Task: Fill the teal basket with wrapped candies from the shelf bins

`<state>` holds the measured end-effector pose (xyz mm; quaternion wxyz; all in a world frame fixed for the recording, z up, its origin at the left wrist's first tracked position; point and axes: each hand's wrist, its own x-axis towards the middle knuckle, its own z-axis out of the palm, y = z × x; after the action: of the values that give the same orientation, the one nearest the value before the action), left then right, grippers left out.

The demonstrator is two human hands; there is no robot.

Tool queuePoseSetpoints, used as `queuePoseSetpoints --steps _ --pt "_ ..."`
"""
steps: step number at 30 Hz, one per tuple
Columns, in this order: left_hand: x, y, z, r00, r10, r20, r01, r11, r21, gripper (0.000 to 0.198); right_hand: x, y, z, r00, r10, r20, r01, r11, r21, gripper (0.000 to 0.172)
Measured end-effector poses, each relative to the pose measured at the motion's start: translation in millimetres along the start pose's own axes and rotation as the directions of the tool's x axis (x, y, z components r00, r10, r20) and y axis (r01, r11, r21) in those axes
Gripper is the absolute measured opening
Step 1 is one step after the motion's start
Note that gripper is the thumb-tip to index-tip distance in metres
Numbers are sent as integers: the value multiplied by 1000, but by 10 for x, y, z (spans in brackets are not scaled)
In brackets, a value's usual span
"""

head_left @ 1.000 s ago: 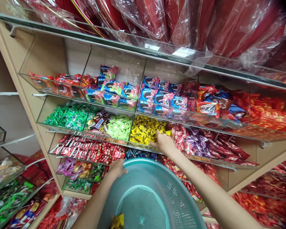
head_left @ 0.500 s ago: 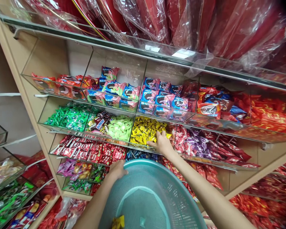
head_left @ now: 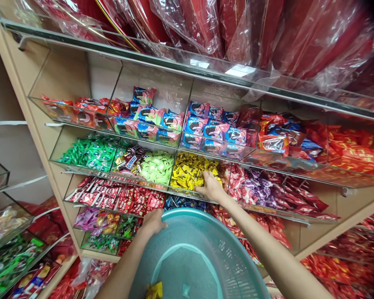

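My left hand (head_left: 154, 222) is closed over the left part of the far rim of a teal plastic basket (head_left: 202, 232). A yellow-wrapped candy (head_left: 155, 290) lies inside near its bottom edge. Beyond the basket, my right hand (head_left: 212, 187) reaches into a clear shelf bin of yellow-wrapped candies (head_left: 185, 172). Its thumb and fingers are apart, touching the front right of the pile; the fingertips are partly hidden, and I see no candy lifted out.
Green-wrapped candies (head_left: 89, 151), Snickers bars (head_left: 132, 160) and pale green candies (head_left: 157, 166) sit left of the yellow ones. Purple-and-white candies (head_left: 258, 189) lie to the right. Above, a glass shelf edge (head_left: 174, 68) spans the rack. Blue-and-pink cookie packs (head_left: 202, 124) fill upper bins.
My right hand has shifted slightly right and down at the yellow candies, its thumb and fingers a little closer together. My left hand and the basket have stayed put.
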<state>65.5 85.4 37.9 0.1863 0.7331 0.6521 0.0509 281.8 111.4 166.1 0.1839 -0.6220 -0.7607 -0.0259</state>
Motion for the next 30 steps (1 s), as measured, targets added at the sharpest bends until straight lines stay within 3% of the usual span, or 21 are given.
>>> queuePoseSetpoints --steps 5,15,20,23,28,30 --pt "-17 9 -21 1000 0 2 0 1000 -9 37 49 87 59 998 -52 -38 55 995 80 37" --pt "-28 26 -30 1000 -8 4 8 1000 9 37 82 106 -19 985 32 -171 13 968 251 32" --pt "-10 9 -11 1000 -7 -4 7 1000 13 37 140 157 -26 970 87 -229 7 924 383 38" --pt "-2 1 3 1000 -13 -7 13 1000 12 36 174 172 -5 965 188 -180 -56 825 563 46" --pt "-11 11 -8 1000 -22 4 22 1000 -3 39 229 154 -28 945 320 -68 -115 520 846 50" --pt "-16 17 -15 1000 -21 3 21 1000 3 40 252 152 -51 939 340 -45 -120 449 885 51"
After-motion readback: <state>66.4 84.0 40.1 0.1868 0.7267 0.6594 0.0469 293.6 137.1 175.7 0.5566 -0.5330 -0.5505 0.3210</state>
